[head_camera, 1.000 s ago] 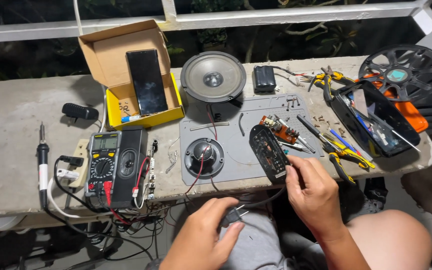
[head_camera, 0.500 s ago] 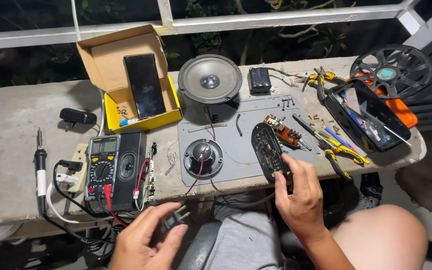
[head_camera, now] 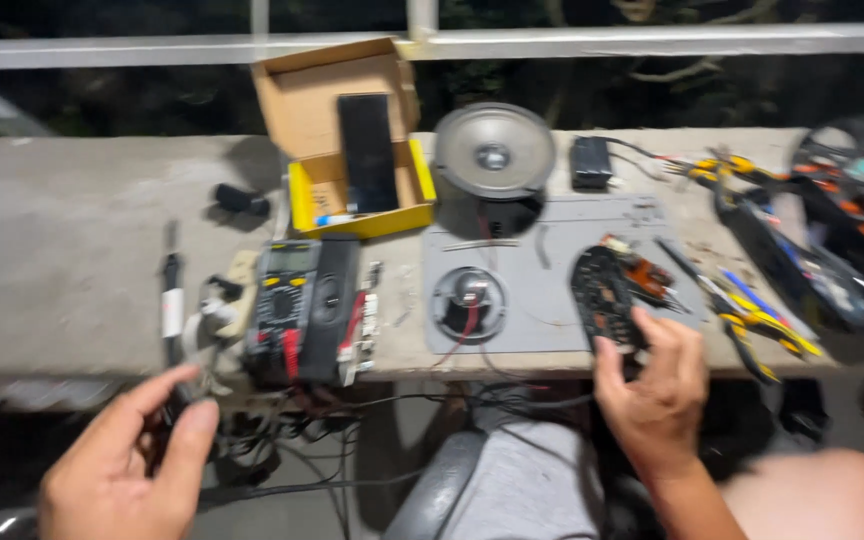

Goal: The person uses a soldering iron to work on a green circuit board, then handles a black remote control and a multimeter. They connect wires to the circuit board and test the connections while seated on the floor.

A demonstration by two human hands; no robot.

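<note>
- Right hand (head_camera: 657, 390): at the near edge of the grey concrete worktop (head_camera: 72, 260), fingers (head_camera: 680, 345) curled around the near end of a black oval circuit board with exposed components (head_camera: 604, 298); the board lies on the right part of a grey rectangular work mat (head_camera: 552, 300).
- Left hand (head_camera: 122, 465): below the worktop's near edge at lower left, fingers loosely spread and released, holding nothing; nearest to it, a tangle of black cables (head_camera: 292, 440) hanging under the edge.
- Black digital multimeter with red leads (head_camera: 282, 305): near the front edge, just beside a black rectangular box (head_camera: 330, 300).
- Soldering iron with black handle (head_camera: 172, 300): left of the multimeter, lying roughly front to back.
- Small round speaker driver with red and black wires (head_camera: 468, 303): on the mat, left of the circuit board.
- Large round grey speaker cone (head_camera: 494, 152): behind the mat, close to its far edge.
- Open yellow-and-brown cardboard box (head_camera: 352, 130): left of the large speaker; a black flat slab (head_camera: 367, 152) leans inside it.
- Small black block (head_camera: 589, 160): right of the large speaker.
- Yellow-handled pliers (head_camera: 762, 330): right of the mat, among blurred hand tools.
- Black tray with orange parts (head_camera: 832, 270): far right, contents too blurred to tell.
- White metal railing (head_camera: 652, 40): behind the worktop.
</note>
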